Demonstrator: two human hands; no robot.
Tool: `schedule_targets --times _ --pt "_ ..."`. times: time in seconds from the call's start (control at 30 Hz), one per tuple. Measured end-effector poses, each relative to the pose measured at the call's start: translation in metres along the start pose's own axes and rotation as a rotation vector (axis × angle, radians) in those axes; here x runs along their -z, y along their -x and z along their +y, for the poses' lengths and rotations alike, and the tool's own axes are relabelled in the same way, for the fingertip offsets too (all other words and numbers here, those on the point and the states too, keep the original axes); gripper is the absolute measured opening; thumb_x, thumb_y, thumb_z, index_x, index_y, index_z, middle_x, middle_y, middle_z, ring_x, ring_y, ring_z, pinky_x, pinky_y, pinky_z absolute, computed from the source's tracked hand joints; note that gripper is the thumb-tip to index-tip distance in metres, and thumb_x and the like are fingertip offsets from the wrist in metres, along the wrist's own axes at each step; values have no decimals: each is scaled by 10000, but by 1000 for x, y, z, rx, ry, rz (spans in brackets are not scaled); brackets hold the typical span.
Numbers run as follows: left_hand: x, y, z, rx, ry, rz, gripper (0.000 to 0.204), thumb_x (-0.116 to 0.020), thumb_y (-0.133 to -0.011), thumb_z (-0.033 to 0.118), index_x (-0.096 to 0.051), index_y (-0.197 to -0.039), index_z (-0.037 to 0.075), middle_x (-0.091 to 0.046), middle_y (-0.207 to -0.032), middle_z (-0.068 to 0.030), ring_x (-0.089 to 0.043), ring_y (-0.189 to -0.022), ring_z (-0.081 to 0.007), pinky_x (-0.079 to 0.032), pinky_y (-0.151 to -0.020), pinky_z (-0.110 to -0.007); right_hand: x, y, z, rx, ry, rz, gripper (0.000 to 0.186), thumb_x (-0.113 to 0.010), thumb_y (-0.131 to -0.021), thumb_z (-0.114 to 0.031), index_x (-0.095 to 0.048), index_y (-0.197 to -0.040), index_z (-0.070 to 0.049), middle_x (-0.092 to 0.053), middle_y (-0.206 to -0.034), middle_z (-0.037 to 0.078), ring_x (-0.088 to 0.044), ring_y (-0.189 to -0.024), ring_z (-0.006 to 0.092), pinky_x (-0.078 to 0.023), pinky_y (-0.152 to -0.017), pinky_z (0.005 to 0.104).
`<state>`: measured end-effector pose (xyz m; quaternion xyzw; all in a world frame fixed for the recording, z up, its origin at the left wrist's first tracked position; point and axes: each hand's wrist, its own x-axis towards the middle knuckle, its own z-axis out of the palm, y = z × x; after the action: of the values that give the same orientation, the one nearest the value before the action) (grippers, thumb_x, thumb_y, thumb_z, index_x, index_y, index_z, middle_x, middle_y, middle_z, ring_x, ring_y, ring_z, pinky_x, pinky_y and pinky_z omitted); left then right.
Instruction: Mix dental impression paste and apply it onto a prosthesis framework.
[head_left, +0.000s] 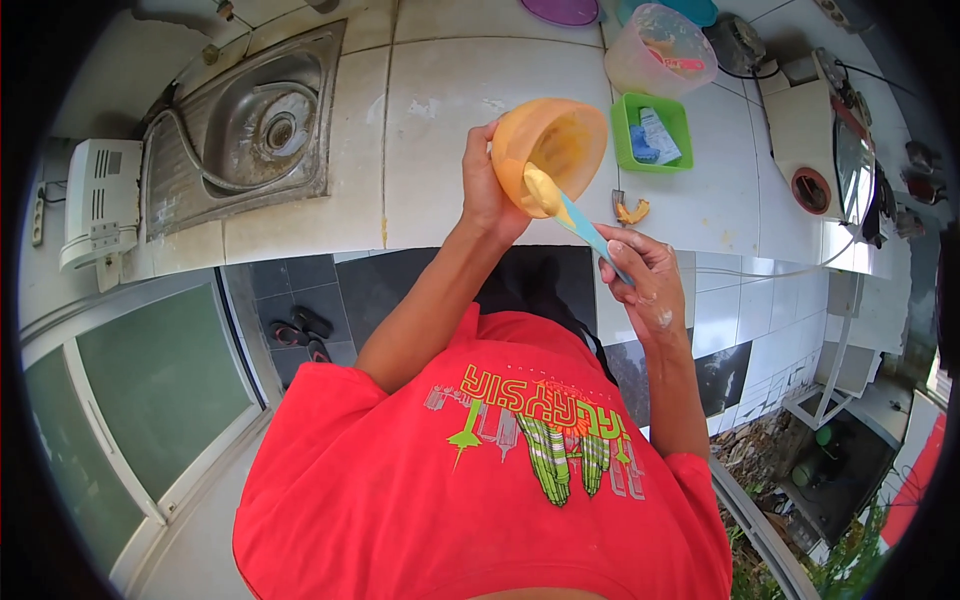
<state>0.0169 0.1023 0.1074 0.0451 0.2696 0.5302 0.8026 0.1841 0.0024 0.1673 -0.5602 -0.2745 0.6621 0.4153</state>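
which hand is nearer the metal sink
Left. The left hand, gripping the orange bowl, is right of the metal sink; the right hand, holding the blue spatula, is farther right and closer to the body.

Bright, even light covers the white table (430,160), with a soft sheen on the metal sink (240,120). The fisheye visibly bends the door (165,385); corners are black. The bowl (515,150) looks fairly sharp.
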Motion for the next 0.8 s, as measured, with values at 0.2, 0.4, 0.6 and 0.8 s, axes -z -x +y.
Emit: schedule_targets --times 0.2,0.4,0.6,0.8 --pt "42 -7 -5 288 368 -168 627 -490 -813 371 -407 -1370 95 -405 -1404 -130 -390 -1288 -324 -316 -1058 -526 34 20 3 89 -112 186 286 -562 -923 -81 -607 -1179 37 -560 -696 36 -399 -536 16 -272 -430 146" --pt "68 -25 -31 320 408 -106 633 -509 -873 475 -402 -1378 108 -410 -1388 -173 -394 -1269 -406 -387 -1022 -522 90 43 -12 160 -85 365 318 -572 -924 -96 -578 -1203 56 -544 -709 43 -375 -525 15 -269 -433 137" --pt "101 -36 -42 340 469 179 521 -434 -949 434 -459 -1316 66 -464 -1338 -189 -406 -1273 -406 -440 -987 -490 135 37 -33 208 -37 397 337 -553 -938 -94 -547 -1234 66 -540 -705 45 -333 -490 9 -264 -430 130" --pt "94 29 -108 478 454 369 400 -400 -964 356 -528 -1068 -8 -622 -1067 -125 -568 -1104 -325 -416 -1003 -498 190 16 -55 175 -8 315 331 -550 -938 -99 -556 -1225 65 -544 -701 46 -332 -488 14 -267 -432 134"
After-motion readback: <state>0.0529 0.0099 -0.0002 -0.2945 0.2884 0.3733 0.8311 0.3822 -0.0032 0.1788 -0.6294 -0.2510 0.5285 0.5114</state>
